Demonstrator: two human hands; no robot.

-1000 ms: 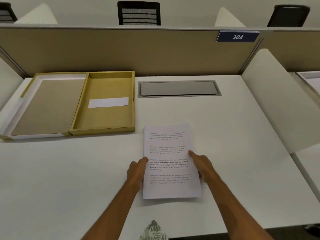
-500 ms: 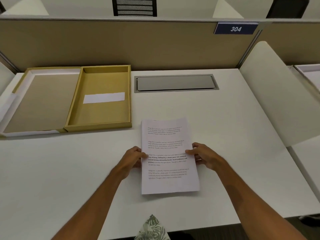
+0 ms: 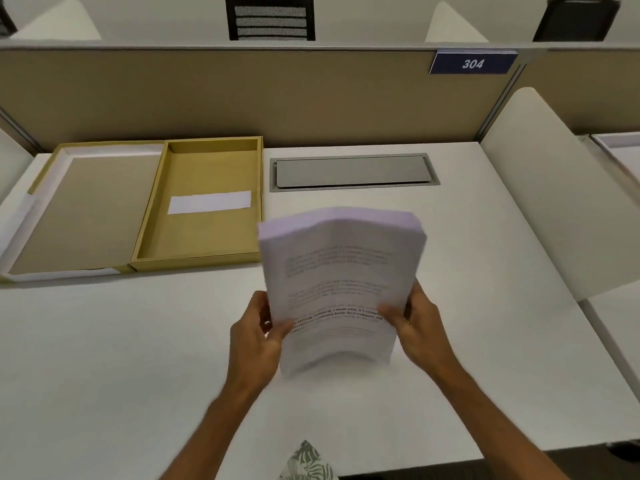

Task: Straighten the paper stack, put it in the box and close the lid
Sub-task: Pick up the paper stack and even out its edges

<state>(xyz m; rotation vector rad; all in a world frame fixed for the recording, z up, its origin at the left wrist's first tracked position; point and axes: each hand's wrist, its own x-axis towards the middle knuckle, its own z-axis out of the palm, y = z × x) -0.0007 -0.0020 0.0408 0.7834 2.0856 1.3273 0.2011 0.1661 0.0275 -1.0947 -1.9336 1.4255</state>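
Note:
The paper stack [image 3: 341,271], white sheets with printed text, stands nearly upright on its bottom edge at the middle of the white desk [image 3: 138,358], bowed and blurred. My left hand [image 3: 258,332] grips its left edge and my right hand [image 3: 417,325] grips its right edge, thumbs on the front sheet. The yellow-brown box [image 3: 199,199] lies open at the back left, holding only a white slip [image 3: 209,202]. Its hinged lid [image 3: 83,209] lies flat to the left of the box.
A grey cable hatch [image 3: 353,171] is set in the desk behind the stack. A tan partition [image 3: 242,95] with a blue 304 sign [image 3: 472,63] closes the back. A white side panel [image 3: 554,209] rises at the right. Patterned cloth [image 3: 308,462] shows at the near edge.
The stack lay flat on the desk under my fingers; both hands have gripped its sides and lifted it upright onto its bottom edge.

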